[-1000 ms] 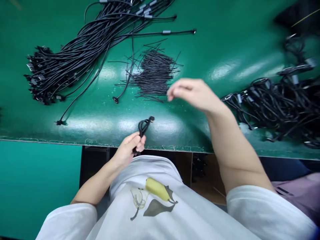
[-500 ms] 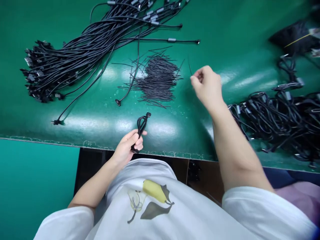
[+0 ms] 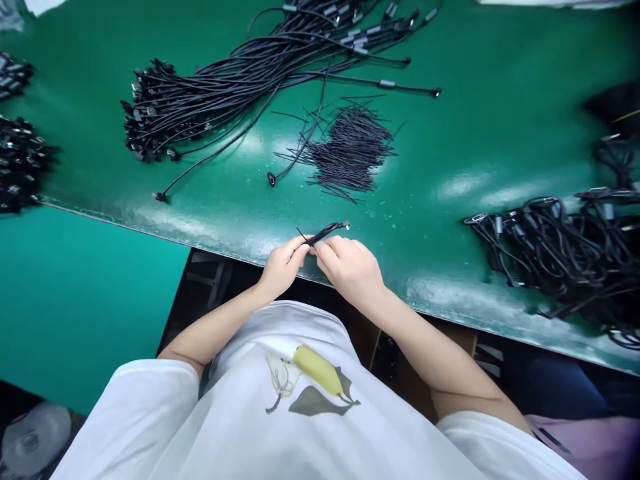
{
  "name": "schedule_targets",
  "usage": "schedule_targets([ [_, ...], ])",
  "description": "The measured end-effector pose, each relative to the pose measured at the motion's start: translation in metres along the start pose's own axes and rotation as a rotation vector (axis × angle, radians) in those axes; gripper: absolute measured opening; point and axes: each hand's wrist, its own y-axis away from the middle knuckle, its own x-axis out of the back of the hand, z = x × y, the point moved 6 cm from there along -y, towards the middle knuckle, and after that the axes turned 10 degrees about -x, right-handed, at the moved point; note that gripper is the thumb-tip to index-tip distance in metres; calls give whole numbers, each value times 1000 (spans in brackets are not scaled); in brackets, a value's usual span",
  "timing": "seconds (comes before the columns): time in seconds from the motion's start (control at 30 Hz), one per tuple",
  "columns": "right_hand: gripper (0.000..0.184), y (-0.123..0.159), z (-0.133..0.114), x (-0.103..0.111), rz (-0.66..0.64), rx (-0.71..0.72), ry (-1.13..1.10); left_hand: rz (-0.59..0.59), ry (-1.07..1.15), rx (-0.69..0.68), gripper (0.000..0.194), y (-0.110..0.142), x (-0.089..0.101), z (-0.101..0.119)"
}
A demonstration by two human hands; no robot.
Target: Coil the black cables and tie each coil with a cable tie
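Note:
My left hand [image 3: 283, 267] is closed on a folded black cable [image 3: 327, 232] held just above the table's front edge. The cable's plug end points up and to the right. One end of a thin black twist tie [image 3: 301, 233] pokes out on the cable's left side. My right hand [image 3: 353, 267] is closed at the cable from the right, fingertips pinched against the tie, whose other end is hidden by the fingers. Beyond my hands lies a loose pile of black twist ties [image 3: 353, 150].
Long unfolded black cables [image 3: 240, 80] lie in a bunch at the back, some with ends trailing forward. Folded cables [image 3: 555, 247] are heaped at the right. Dark connector bundles [image 3: 20, 160] sit at the far left. The green table [image 3: 440, 247] ends close to my body.
My right hand has come from beside the tie pile, bringing one twist tie, to the folded cable at my left hand. The view has turned, so the table things appear shifted right.

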Motion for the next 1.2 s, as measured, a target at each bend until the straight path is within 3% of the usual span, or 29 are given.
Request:
schedule_targets([
  [0.17, 29, -7, -22, 18, 55, 477, 69, 22, -141, -107, 26, 1, 0, 10],
  [0.23, 28, -9, -27, 22, 49, 595, 161, -10, -121, -107, 24, 1, 0, 12],
  [0.43, 30, -9, -37, 30, -36, 711, 397, -136, 211, 72, 30, 1, -1, 7],
  [0.53, 32, -7, -44, 34, -55, 732, 407, -169, 301, 120, 31, 2, -1, 7],
  [0.83, 33, 0, -51, 26, -103, 865, 559, -184, 331, 164, 18, 6, -8, 6],
  [0.9, 31, -3, -50, 21, -108, 824, 561, -135, 379, 173, 12, 6, -9, 6],
  [1.0, 28, -15, -45, 16, -113, 640, 486, -35, 545, 208, 11, 5, -9, 9],
  [1.1, 26, -27, -38, 14, -182, 366, 330, 33, 687, 236, 14, 2, -9, 11],
  [1.2, 26, -34, -25, 16, -190, 10, 74, 97, 718, 133, 21, -4, -1, 14],
])
